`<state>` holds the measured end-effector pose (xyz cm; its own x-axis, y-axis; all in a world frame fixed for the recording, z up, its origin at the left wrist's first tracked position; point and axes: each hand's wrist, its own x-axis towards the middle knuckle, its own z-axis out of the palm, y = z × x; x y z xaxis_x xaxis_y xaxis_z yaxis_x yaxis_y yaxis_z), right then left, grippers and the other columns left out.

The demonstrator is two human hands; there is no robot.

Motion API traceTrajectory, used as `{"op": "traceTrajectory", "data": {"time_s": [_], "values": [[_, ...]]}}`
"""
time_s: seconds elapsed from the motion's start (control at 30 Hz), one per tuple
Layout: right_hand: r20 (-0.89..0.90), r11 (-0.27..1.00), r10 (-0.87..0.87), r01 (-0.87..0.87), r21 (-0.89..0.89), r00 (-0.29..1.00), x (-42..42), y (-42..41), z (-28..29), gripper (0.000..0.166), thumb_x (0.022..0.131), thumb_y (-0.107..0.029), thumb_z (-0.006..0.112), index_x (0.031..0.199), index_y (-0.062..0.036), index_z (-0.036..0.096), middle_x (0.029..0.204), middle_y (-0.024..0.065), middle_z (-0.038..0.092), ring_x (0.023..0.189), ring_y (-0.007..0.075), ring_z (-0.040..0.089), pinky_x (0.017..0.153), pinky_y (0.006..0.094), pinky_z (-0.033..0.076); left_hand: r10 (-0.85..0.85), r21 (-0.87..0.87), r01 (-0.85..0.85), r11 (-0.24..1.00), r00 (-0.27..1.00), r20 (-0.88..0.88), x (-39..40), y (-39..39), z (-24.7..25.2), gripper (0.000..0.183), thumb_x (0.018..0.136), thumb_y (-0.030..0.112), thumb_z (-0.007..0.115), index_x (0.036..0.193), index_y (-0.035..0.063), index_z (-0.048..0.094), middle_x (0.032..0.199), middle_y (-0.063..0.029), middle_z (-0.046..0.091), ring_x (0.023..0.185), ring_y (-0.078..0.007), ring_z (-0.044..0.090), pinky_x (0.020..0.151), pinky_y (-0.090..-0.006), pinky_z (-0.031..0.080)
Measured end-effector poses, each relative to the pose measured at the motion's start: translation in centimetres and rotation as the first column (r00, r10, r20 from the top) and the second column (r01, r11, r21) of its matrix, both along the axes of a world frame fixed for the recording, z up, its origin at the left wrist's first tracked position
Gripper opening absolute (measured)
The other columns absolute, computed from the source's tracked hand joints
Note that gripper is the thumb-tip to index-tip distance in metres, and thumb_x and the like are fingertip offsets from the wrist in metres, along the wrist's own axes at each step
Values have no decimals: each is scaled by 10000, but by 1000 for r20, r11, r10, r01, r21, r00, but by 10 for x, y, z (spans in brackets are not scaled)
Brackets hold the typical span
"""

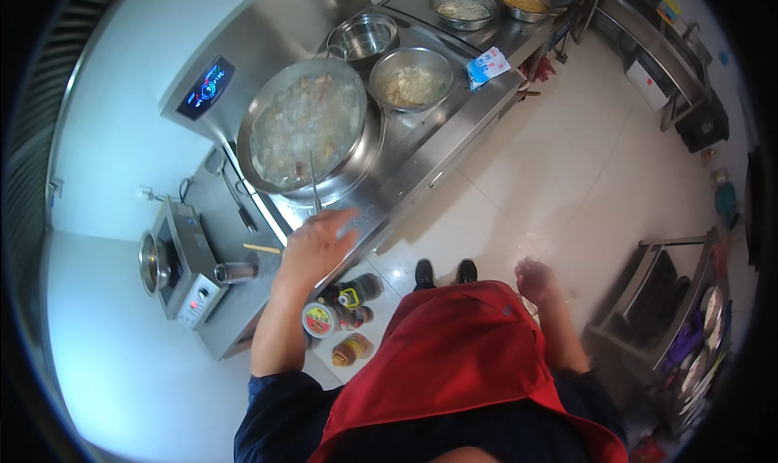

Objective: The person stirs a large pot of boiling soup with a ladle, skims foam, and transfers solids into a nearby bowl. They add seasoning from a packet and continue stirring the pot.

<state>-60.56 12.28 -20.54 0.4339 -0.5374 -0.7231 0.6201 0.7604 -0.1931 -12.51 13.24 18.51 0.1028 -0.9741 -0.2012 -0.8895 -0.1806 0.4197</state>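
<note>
A large steel wok (243, 140) stands on the range, filled with cloudy, bubbling liquid (307, 119) with brownish pieces in it. From the liquid a thin metal utensil handle (314, 186) slants over the near rim towards me. My left hand (322, 241) is at the lower end of this handle, thumb and a finger stretched to the right. The hand covers the handle's end, so a grip on it cannot be made out. My right hand (535, 280) hangs beside my red apron (450, 347), blurred, its fingers loosely curled and nothing visible in them.
Beside the wok are a steel bowl of pale food (413, 83), an empty-looking steel pot (363, 37) and a blue-white packet (487, 68). A spatula (234, 195) and a small cooker (188, 250) are at left. Bottles (352, 348) stand low beside me; a metal rack (656, 299) is at right.
</note>
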Motion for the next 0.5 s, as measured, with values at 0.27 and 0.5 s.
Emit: {"op": "traceTrajectory", "data": {"time_s": [0.27,0.5], "values": [[-127,997,41,-49,-64,991,48,-14,-31,75,936,-156,567,962,-87,557,927,84,629,812,230,589,632,296,477,-433,-726,-486,486,-856,284,-60,92,105,127,946,156,573,911,81,670,898,-119,650,800,-247,633,671,-335,549],[-205,997,7,-22,-69,979,63,-4,-12,145,939,-164,559,1041,-66,525,1021,101,588,837,231,570,645,294,476,-965,-908,-390,-151,-140,221,-28,70,78,71,905,132,649,897,88,703,944,-88,672,805,-232,637,693,-301,571]]}}
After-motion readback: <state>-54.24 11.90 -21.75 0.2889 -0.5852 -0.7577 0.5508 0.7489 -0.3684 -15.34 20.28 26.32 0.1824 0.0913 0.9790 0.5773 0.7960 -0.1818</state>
